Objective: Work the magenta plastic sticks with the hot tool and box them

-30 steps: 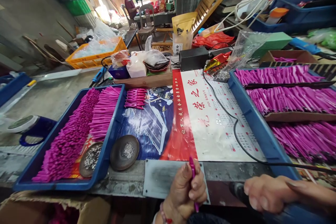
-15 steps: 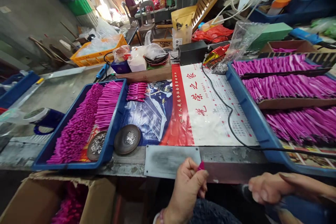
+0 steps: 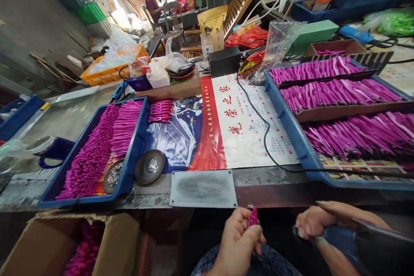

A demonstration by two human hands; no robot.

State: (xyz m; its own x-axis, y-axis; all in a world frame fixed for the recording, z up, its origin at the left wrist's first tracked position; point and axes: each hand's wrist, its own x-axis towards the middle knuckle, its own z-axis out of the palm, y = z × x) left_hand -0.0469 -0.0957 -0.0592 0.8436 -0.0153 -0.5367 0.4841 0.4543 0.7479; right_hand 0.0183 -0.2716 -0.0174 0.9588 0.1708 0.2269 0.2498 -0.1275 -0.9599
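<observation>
Grey counter (image 3: 71, 116) carrying a printed calendar sheet (image 3: 246, 129) at centre, blue trays of magenta sticks at its left edge (image 3: 129, 168) and right edge (image 3: 291, 129), a metal plate (image 3: 203, 189) at the near edge.

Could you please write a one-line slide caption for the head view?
Left hand pinches a pink piece; right hand grips a blue tool below the bench.

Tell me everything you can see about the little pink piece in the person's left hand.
The pink piece is small, narrow and glossy, like plastic, the same magenta as the sticks filling the blue trays. It stands roughly upright, pinched between the thumb and fingertips of the left hand, below the table edge. Only its upper end shows; the rest is hidden by the fingers. Nothing else touches it.
</observation>
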